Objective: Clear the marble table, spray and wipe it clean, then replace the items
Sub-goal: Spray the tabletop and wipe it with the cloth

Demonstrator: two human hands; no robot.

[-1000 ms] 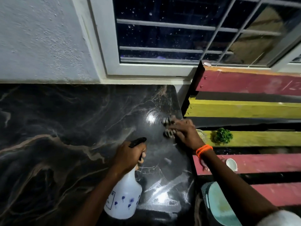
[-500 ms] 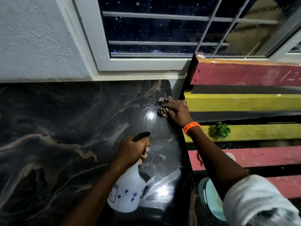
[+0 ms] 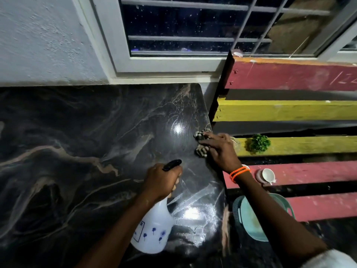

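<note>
Pressing the cloth [image 3: 201, 144] flat, the right hand [image 3: 220, 149] wipes the table [image 3: 77, 142] edge; the left hand [image 3: 162, 180] grips the spray bottle [image 3: 152, 231], ready.

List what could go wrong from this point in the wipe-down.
1. The right hand presses the striped cloth at the right edge of the marble table; a stroke may slip off toward the slatted bench.
2. The small green plant and the white cup sit close to that arm and might get knocked.
3. The left hand grips the spray bottle on the wet surface; it could slide.
</note>
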